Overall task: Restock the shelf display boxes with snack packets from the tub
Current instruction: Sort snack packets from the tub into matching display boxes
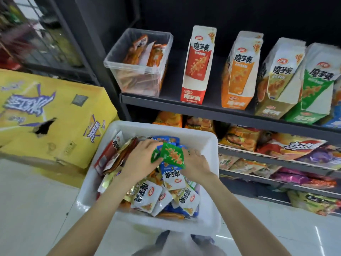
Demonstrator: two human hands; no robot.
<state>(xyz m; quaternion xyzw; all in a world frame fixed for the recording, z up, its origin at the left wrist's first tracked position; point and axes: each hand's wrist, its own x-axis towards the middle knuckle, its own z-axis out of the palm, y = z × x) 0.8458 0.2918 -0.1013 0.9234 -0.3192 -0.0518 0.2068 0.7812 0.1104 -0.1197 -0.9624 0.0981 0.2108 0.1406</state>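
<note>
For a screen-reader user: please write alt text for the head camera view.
Both hands, left hand and right hand, hold green snack packets over a white tub of mixed packets. Ahead, a dark shelf holds upright display boxes.

- Bright, even indoor light; the white tub [206, 139] nearly washes out
- Streaks of glare on the glossy floor tiles [317, 235] at lower right
- The shelf [212, 108] recess at the top of the frame falls into deep shadow
- Upper left is smeared with motion blur
- Wide-angle bending tilts the display boxes [197, 65] outward at the right edge
</note>
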